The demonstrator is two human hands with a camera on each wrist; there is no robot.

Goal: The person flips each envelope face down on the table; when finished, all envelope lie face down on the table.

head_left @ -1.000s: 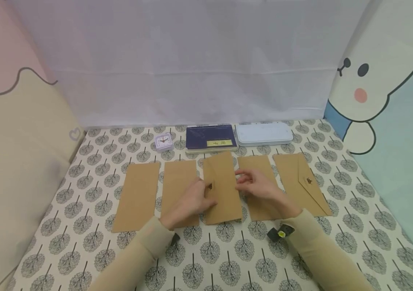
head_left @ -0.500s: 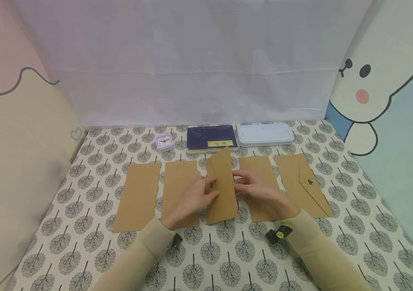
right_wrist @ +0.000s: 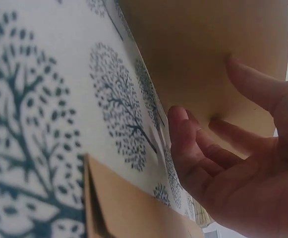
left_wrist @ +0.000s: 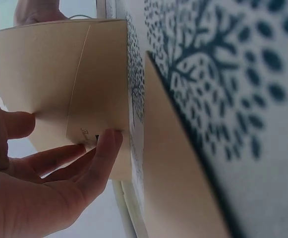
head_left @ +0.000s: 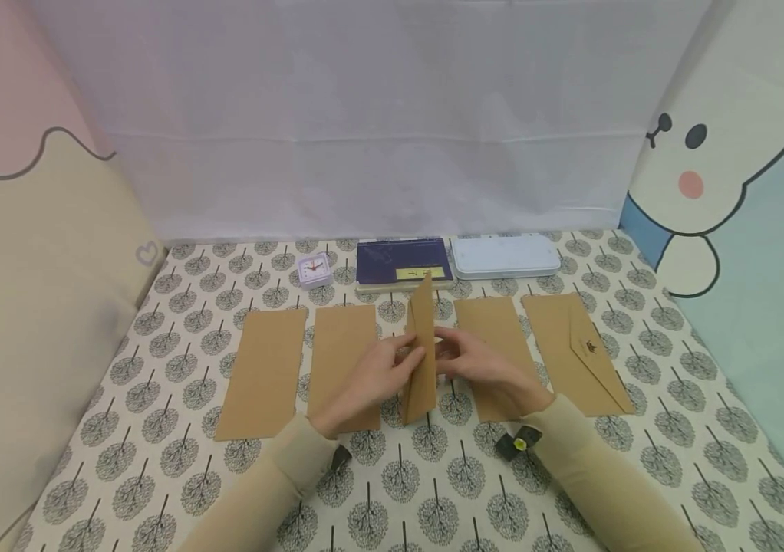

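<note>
A brown kraft envelope stands nearly on edge between my two hands, its lower edge near the cloth. My left hand touches its flap side; in the left wrist view, thumb and fingertips of the left hand all rest on that one face, by a small printed mark. On the opposite, plain face, my right hand touches with thumb and a fingertip. In the right wrist view the other fingers of the right hand are loosely bent beside the envelope.
Two plain-side-up envelopes, an outer one and an inner one, lie left. Rightward lie another plain envelope and one flap-up. Behind stand a small clock, a dark blue box and a pale case.
The middle envelope has turned from nearly flat, flap side up, to standing on edge, its right side rising. My right hand has moved left with it, closer to my left hand.
</note>
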